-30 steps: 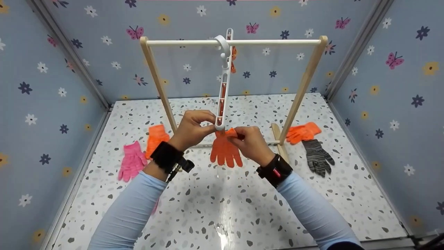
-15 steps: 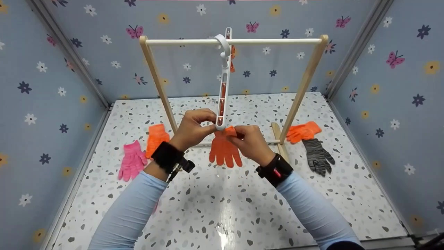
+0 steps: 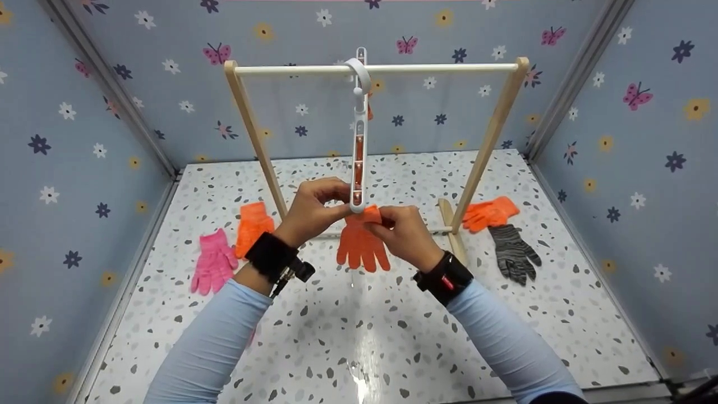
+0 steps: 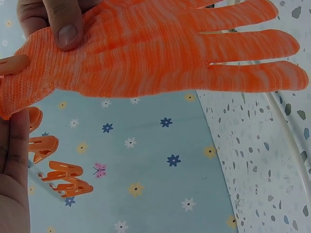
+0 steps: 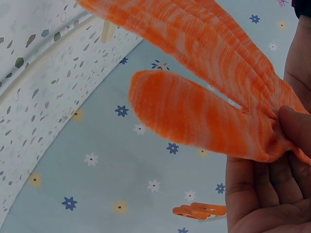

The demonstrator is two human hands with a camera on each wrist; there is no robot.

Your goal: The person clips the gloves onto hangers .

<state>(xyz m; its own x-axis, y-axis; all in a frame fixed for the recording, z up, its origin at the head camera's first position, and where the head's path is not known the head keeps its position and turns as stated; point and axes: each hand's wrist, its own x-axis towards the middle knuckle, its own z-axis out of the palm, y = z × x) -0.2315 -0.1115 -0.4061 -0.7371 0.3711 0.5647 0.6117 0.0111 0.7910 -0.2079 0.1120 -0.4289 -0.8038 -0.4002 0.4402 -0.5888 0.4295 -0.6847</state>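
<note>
An orange knit glove (image 3: 362, 247) hangs fingers down below the near end of a white clip hanger (image 3: 357, 207). My right hand (image 3: 410, 231) pinches the glove's cuff side between thumb and fingers; the right wrist view shows the thumb pressed on the gathered fabric near the glove's thumb (image 5: 189, 114). At the hanger's near end my left hand (image 3: 317, 209) pinches with thumb and forefinger, at the orange clip. In the left wrist view that clip (image 4: 14, 64) lies across the cuff; its other side is hidden. More orange clips (image 4: 68, 174) line the hanger.
The hanger hooks over a white rod (image 3: 443, 68) on a wooden stand (image 3: 255, 134). Pink (image 3: 213, 262) and orange (image 3: 254, 224) gloves lie left on the speckled surface; another orange glove (image 3: 493, 213) and a grey striped glove (image 3: 514, 255) lie right. Flowered walls enclose the space.
The hanger has turned slightly, its far end swinging left. Both hands stay at its near end, and the glove has shifted a little left.
</note>
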